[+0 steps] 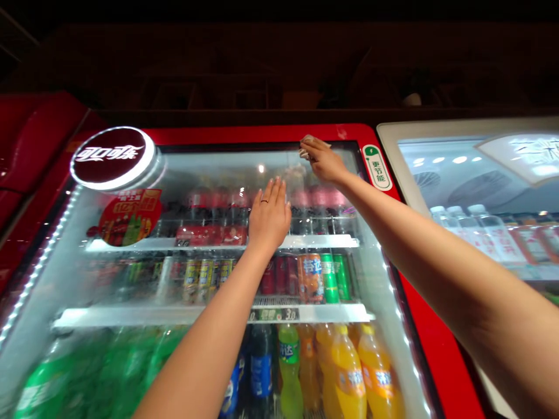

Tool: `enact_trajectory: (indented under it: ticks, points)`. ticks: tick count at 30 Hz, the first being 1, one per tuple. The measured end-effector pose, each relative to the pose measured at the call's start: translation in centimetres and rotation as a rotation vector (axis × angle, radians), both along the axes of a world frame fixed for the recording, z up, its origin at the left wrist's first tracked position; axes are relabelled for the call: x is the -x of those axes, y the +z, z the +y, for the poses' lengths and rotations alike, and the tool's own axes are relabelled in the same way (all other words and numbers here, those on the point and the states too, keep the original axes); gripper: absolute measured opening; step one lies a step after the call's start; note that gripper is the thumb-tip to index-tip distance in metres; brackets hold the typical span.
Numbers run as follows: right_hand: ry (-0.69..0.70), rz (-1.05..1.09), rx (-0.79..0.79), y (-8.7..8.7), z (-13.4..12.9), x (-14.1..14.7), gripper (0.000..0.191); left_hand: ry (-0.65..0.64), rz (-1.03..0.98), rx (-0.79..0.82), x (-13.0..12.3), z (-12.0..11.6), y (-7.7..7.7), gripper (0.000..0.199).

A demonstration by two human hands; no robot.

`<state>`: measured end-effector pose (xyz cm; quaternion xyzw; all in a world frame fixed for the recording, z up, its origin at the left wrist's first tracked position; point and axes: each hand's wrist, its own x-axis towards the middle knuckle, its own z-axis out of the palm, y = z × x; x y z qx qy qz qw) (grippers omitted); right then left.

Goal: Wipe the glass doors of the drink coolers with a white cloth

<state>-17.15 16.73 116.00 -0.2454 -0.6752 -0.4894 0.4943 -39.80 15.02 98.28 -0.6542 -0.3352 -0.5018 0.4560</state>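
Note:
A red-framed drinks fridge point(262, 135) with a glass door fills the middle of the view. My left hand point(269, 214) lies flat on the glass, fingers pointing up and close together, a thin ring on one finger; it holds nothing. Higher and to the right, my right hand point(322, 161) has its fingers bent round a pale crumpled cloth or tissue point(309, 139) near the door's upper right corner. Part of the cloth is hidden under the fingers. Smeary marks show on the glass between the two hands.
A round lit sign point(112, 157) sticks out at the fridge's upper left, above a red sticker point(131, 216). Cans and bottles stand on shelves behind the glass. A second, pale-framed fridge point(391, 132) adjoins on the right, and a red cabinet point(35, 134) is at the left.

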Motion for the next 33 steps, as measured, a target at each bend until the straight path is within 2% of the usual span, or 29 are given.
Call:
enact_trajectory:
  ticks: [3, 7, 9, 11, 13, 15, 17, 19, 21, 23, 25, 27, 30, 33]
  points:
    - [0.015, -0.093, -0.004, -1.4, 0.1, 0.5, 0.058, 0.006, 0.0, -0.014, 0.0, 0.1, -0.1, 0.061]
    - [0.019, -0.227, 0.021, -3.5, -0.5, -2.0, 0.059, 0.015, -0.008, -0.007, 0.0, 0.0, -0.1, 0.061]
    - [0.024, -0.206, 0.028, -3.2, -0.8, -3.8, 0.06, 0.023, -0.012, 0.004, -0.1, -0.1, -0.1, 0.061]
    - [0.028, -0.122, 0.017, -2.0, -0.9, -4.9, 0.061, 0.033, -0.016, 0.014, -0.1, -0.3, -0.1, 0.061]
    - [0.038, -0.048, 0.0, -0.7, -0.7, -4.7, 0.062, 0.04, -0.02, 0.019, -0.2, -0.4, -0.2, 0.062]
    - [0.044, -0.024, -0.008, -0.2, -0.3, -3.5, 0.063, 0.043, -0.02, 0.02, -0.2, -0.4, -0.2, 0.062]
    - [0.039, -0.055, -0.004, -0.9, 0.0, -2.1, 0.063, 0.041, -0.018, 0.021, -0.1, -0.5, -0.2, 0.062]
    - [0.025, -0.124, 0.011, -2.4, 0.0, -1.3, 0.062, 0.037, -0.017, 0.024, -0.2, -0.6, -0.1, 0.061]
    - [0.001, -0.185, 0.029, -3.8, -0.4, -1.6, 0.063, 0.033, -0.025, 0.027, -0.4, -0.7, -0.1, 0.062]
    - [-0.028, -0.222, 0.04, -4.5, -0.9, -2.8, 0.064, 0.028, -0.049, 0.022, -0.9, -0.9, -0.1, 0.062]
    - [-0.06, -0.194, 0.033, -3.9, -1.4, -4.3, 0.066, 0.015, -0.051, 0.007, -1.7, -1.1, -0.1, 0.063]
    - [-0.089, -0.097, 0.016, -2.6, -1.7, -5.5, 0.069, 0.002, 0.007, -0.014, -2.9, -1.5, 0.0, 0.063]
    - [-0.102, 0.0, 0.003, -0.8, -1.6, -5.9, 0.074, 0.002, 0.114, -0.017, -5.0, -2.0, 0.1, 0.063]
    - [-0.091, -0.044, -0.001, -1.1, -1.4, -5.8, 0.075, 0.005, 0.125, 0.01, -6.6, -2.1, -0.1, 0.063]
